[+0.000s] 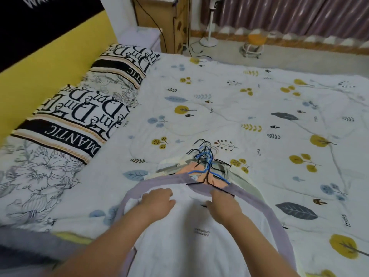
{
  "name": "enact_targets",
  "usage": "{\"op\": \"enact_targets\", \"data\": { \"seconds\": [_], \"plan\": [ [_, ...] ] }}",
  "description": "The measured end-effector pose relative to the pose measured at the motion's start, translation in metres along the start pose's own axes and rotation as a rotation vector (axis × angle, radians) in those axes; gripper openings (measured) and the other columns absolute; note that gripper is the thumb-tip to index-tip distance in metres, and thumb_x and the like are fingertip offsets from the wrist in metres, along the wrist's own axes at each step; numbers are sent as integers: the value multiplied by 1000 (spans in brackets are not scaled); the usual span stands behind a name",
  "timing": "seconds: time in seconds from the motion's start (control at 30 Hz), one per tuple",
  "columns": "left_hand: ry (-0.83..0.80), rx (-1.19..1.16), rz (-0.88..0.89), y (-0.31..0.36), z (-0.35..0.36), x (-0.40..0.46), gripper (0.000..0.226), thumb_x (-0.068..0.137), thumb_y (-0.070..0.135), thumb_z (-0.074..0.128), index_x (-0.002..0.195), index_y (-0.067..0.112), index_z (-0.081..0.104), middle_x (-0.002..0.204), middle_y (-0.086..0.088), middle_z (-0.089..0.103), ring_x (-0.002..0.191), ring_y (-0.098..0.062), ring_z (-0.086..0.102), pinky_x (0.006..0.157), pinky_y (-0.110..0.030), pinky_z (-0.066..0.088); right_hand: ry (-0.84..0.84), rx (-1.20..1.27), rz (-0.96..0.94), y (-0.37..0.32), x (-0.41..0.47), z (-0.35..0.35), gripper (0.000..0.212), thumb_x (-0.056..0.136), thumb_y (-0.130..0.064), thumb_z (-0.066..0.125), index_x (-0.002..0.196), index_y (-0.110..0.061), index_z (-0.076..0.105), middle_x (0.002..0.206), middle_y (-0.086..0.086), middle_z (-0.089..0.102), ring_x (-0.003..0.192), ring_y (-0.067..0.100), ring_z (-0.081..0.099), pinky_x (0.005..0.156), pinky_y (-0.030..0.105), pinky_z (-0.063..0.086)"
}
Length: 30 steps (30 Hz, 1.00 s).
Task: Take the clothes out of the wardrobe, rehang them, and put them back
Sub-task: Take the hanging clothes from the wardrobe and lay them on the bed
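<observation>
White cotton with lilac trim: a sleeveless top (185,236) is lying face-up on the quilt (259,96), at the top of a pile of clothes (235,176) near the quilt's close edge. The left hand (157,200) is resting on the top's chest, just below the lilac neckline, with its fingers curled loosely downward against the cloth; whether they are pinching a fold cannot be told. The right hand (221,204) is sitting on the top's other shoulder, fingers bent round the lilac strap and the thin black hanger arm (211,186) running beneath it. Just beyond the top's collar, a cluster of black and blue wire hanger hooks (205,154) is sticking out over the quilt, with peach, grey and pale green garments showing underneath. Two pillows (79,116) printed with black lettering are lying along the quilt's left side against a yellow headboard (50,66). Past the quilt's far edge, a wooden cabinet (159,23), a white fan stand (208,41) and a small orange stool (252,45) are standing before a striped curtain (299,15).
</observation>
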<state>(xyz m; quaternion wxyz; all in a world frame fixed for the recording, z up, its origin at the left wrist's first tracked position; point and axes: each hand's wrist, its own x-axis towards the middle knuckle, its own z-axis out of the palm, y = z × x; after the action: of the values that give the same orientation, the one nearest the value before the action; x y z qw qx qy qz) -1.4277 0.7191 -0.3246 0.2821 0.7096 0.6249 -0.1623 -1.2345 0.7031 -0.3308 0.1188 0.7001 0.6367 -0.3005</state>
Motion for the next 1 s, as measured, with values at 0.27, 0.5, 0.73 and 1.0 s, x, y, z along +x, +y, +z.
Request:
{"op": "enact_targets", "data": {
  "seconds": [0.27,0.5,0.73,1.0],
  "plan": [
    [83,-82,-37,-69,-38,-114,44,97,40,38,136,21,41,140,0,46,127,-19,43,100,-29,34,-19,-122,-282,-98,-67,-23,46,100,-31,38,142,-13,36,140,5,47,126,21,46,97,28,39],
    [185,-110,-181,-164,-32,-257,45,93,40,44,134,20,43,138,-4,47,126,-21,44,102,-31,37,-63,-252,-446,-208,-149,7,43,99,-30,40,138,-13,41,138,7,50,123,23,49,97,28,38],
    [225,-162,-363,-245,-10,-405,36,93,40,46,119,16,51,125,-6,56,113,-24,52,88,-31,41,-75,-416,-710,-324,-245,41,44,97,-30,43,137,-12,42,142,9,44,128,24,42,99,30,37],
    [310,-299,-688,-315,35,-549,53,92,48,45,139,24,36,143,2,41,127,-18,42,104,-31,36,-122,-644,-1065,-452,-343,79,39,96,-26,44,132,-10,48,133,11,51,119,27,50,97,35,41]
  ]
}}
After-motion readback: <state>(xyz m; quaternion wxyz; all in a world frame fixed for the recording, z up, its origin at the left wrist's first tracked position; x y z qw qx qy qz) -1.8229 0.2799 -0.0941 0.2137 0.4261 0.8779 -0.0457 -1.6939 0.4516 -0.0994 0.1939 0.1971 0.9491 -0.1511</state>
